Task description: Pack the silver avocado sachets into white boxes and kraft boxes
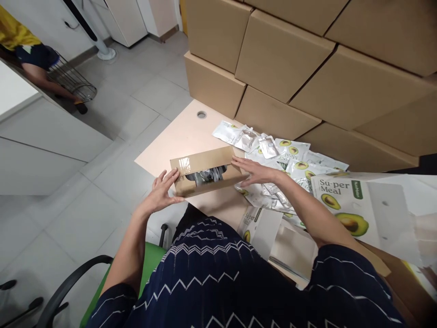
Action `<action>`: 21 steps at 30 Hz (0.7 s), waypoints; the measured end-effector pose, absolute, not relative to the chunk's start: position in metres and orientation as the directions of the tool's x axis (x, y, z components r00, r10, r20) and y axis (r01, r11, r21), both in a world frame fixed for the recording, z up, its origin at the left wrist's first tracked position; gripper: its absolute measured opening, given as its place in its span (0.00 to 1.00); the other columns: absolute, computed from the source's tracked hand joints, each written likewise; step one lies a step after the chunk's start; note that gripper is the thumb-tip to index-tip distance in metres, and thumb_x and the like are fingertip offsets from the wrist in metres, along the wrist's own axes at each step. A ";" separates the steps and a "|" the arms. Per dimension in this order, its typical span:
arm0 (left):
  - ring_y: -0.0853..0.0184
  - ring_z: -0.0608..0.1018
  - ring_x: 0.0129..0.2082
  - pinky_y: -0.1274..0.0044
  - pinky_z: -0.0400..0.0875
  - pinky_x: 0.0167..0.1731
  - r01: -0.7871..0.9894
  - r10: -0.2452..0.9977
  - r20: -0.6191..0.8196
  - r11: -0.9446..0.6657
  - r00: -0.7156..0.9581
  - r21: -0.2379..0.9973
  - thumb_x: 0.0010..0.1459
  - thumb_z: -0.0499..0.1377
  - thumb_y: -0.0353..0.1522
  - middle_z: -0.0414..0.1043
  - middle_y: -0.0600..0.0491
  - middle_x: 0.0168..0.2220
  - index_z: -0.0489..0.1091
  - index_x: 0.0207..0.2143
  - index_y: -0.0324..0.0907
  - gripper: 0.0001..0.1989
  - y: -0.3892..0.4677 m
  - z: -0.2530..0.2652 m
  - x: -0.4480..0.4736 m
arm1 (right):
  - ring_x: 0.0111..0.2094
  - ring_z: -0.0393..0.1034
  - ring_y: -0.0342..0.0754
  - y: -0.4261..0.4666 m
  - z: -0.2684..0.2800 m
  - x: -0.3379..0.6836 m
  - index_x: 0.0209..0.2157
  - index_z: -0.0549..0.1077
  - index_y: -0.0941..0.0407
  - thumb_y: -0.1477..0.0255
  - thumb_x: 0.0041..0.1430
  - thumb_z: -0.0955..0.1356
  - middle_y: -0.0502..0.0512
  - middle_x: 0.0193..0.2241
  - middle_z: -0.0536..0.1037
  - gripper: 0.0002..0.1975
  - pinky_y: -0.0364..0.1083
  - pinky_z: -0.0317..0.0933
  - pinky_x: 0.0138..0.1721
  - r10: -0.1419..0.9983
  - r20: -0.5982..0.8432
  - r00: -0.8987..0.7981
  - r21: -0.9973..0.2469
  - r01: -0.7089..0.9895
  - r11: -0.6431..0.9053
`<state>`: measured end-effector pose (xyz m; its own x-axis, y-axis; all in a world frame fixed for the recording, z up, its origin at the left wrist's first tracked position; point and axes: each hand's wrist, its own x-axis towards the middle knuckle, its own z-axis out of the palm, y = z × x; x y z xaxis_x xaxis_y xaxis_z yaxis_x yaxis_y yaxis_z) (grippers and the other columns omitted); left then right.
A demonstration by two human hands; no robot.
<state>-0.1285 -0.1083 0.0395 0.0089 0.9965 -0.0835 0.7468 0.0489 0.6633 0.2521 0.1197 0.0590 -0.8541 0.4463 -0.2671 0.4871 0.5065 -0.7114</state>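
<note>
1. The left hand (163, 191), half open, grasps the left end of the cardboard box (212, 187).
2. The right hand (255, 171), fingers extended, holds its right end.
3. At the surface (177, 136) edge, its opening shows dark contents (207, 176).

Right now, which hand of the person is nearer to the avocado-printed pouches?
Right. The right hand holds the cardboard box's end beside the avocado-printed pouches; the left hand holds the opposite end, farther from them.

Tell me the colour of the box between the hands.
Brown; the box shows in the head view, the only one.
</note>
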 end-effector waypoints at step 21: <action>0.35 0.52 0.69 0.44 0.59 0.59 0.631 0.921 -0.032 0.291 -0.389 0.719 0.50 0.69 0.47 0.49 0.40 0.70 0.55 0.68 0.55 0.46 -0.120 0.015 -0.057 | 0.71 0.45 0.67 0.091 0.031 0.241 0.71 0.53 0.46 0.53 0.50 0.76 0.61 0.73 0.38 0.51 0.62 0.54 0.65 0.544 -0.222 -0.809 -0.646 0.539 0.539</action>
